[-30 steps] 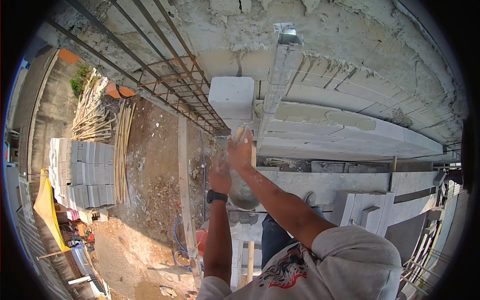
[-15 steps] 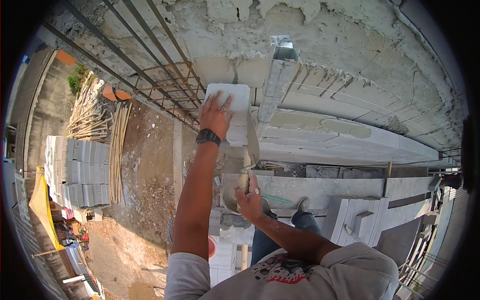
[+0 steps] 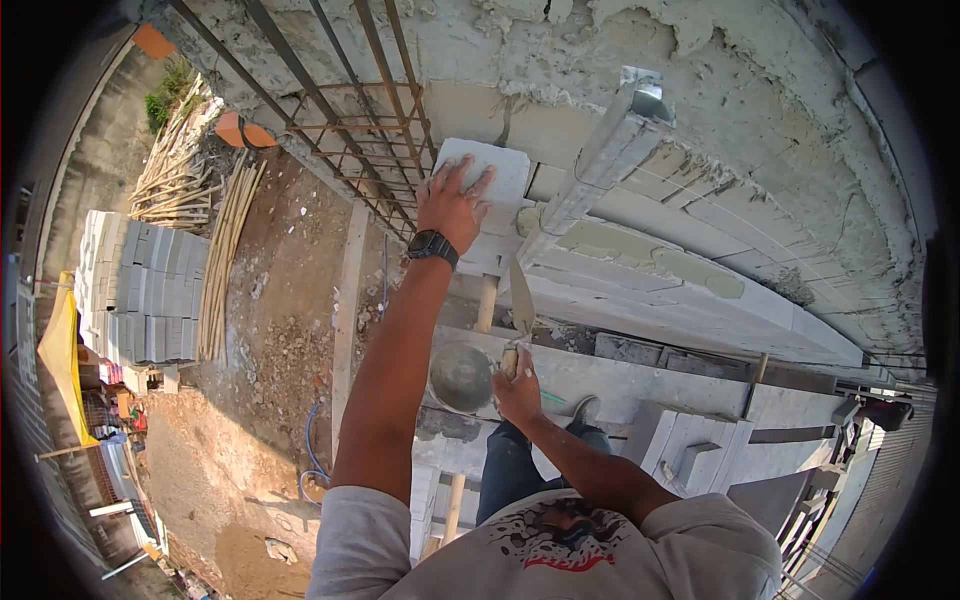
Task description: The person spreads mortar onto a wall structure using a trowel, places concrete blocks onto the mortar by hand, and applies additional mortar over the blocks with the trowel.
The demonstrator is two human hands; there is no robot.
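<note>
My left hand (image 3: 453, 205), with a dark watch on the wrist, lies with its fingers spread on top of a white block (image 3: 505, 170) at the wall's end, beside the rebar cage (image 3: 375, 130). Lower and to the right, my right hand (image 3: 516, 388) is wrapped round the handle of a trowel (image 3: 521, 300). The trowel's blade points up toward the wall, near the foot of a metal channel post (image 3: 605, 160). A round bucket (image 3: 461, 377) of grey mix stands to the left of my right hand.
A long block wall (image 3: 690, 285) runs to the right. Stacked blocks (image 3: 690, 445) stand on the platform at the lower right. Below on the left are a large block pile (image 3: 140, 290), bamboo poles (image 3: 230, 260), a yellow tarp (image 3: 62, 360) and a blue hose (image 3: 315, 450).
My hands were together a second ago. They came apart, the left onto the block and the right round the trowel handle. Since then the view has shifted and the trowel sits slightly lower.
</note>
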